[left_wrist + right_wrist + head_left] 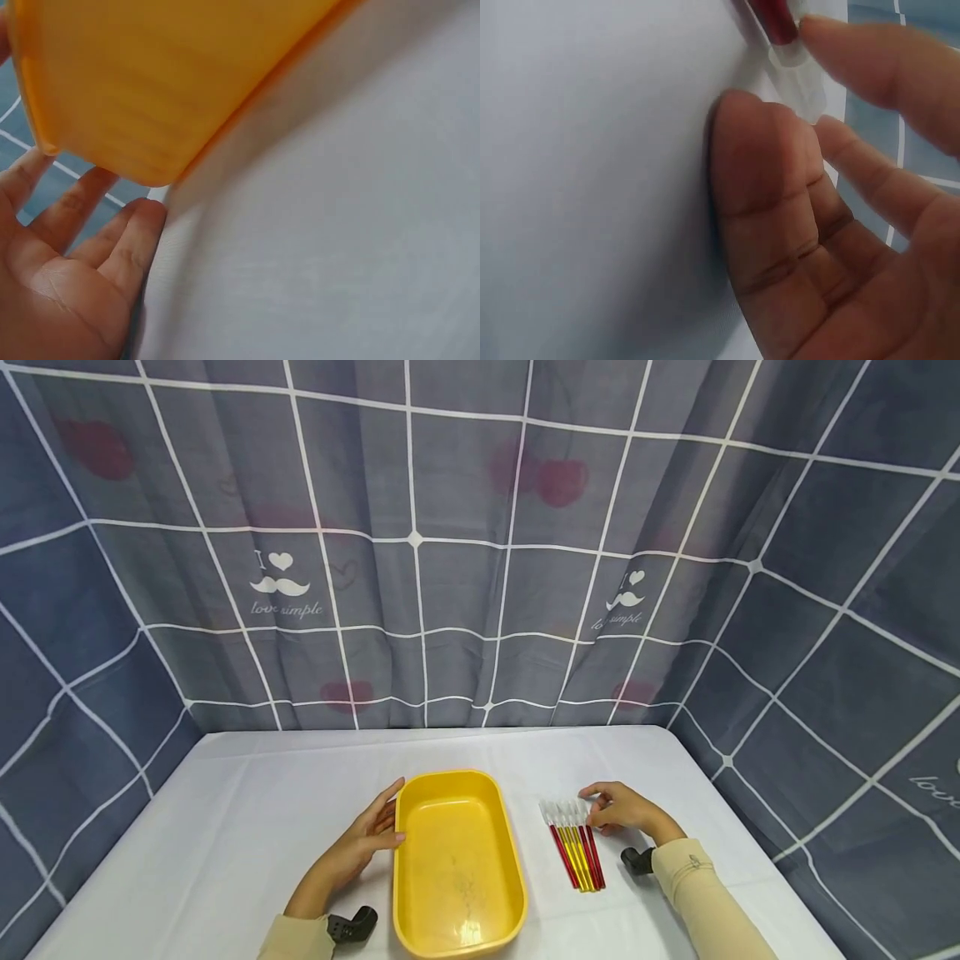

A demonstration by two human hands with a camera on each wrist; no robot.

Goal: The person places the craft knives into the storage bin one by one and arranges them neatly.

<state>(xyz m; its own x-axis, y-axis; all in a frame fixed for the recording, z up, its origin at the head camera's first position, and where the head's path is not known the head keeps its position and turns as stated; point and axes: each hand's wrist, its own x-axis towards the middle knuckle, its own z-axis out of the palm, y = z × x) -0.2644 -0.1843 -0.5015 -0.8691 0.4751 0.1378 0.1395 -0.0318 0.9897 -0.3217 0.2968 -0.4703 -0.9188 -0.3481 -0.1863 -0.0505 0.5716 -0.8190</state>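
Note:
A yellow plastic tray (400,893) with raised walls sits on the white tabletop. My left hand (362,842) is at its left side, thumb at the rim and the other fingers loosely extended along the outer wall; the left wrist view shows the fingertips by a tray corner. To the tray's right, several slim red and gold pen-like sticks (577,860) with clear caps lie side by side in a row. My right hand (626,808) is at their capped ends, its thumb against the rightmost red stick (776,19) and its lower fingers bent beside the clear cap (799,82).
A white cloth (285,777) covers the table. Grey-blue checked curtains (465,585) enclose its back and sides. A black wrist camera (352,925) is strapped to my left wrist, another black camera (637,861) to my right.

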